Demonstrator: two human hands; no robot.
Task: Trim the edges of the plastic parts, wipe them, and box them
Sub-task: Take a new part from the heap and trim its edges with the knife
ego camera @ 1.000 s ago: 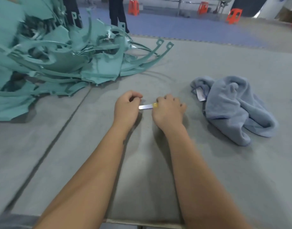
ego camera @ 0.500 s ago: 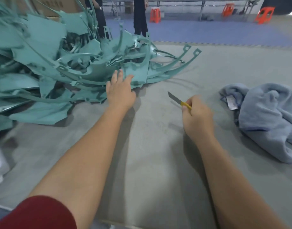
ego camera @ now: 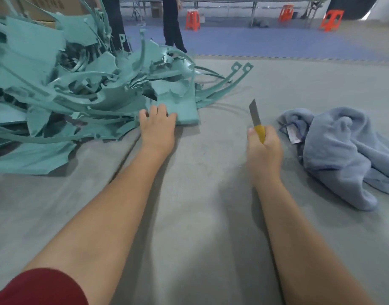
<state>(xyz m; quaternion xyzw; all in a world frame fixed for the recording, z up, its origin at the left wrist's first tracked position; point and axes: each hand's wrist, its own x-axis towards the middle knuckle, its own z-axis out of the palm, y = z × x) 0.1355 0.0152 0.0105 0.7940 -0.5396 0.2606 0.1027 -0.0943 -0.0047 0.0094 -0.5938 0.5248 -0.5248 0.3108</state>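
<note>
A tangled heap of teal plastic parts (ego camera: 74,89) fills the left and far side of the grey table (ego camera: 200,216). My left hand (ego camera: 157,126) rests on the near edge of a flat teal piece (ego camera: 186,111) at the heap's front, fingers laid over it. Whether it grips the piece is unclear. My right hand (ego camera: 264,148) is closed around the yellow handle of a utility knife (ego camera: 256,119), whose blade points up and away. A crumpled blue-grey towel (ego camera: 347,150) lies to the right of the knife hand.
A cardboard box (ego camera: 42,7) stands behind the heap. Beyond the table's far edge a person's legs (ego camera: 172,25) stand on a blue floor mat. Orange stools (ego camera: 331,19) and long benches line the back.
My left hand left the knife blade and reached out to the front of the teal heap. My right hand turned the knife so that its blade points upward.
</note>
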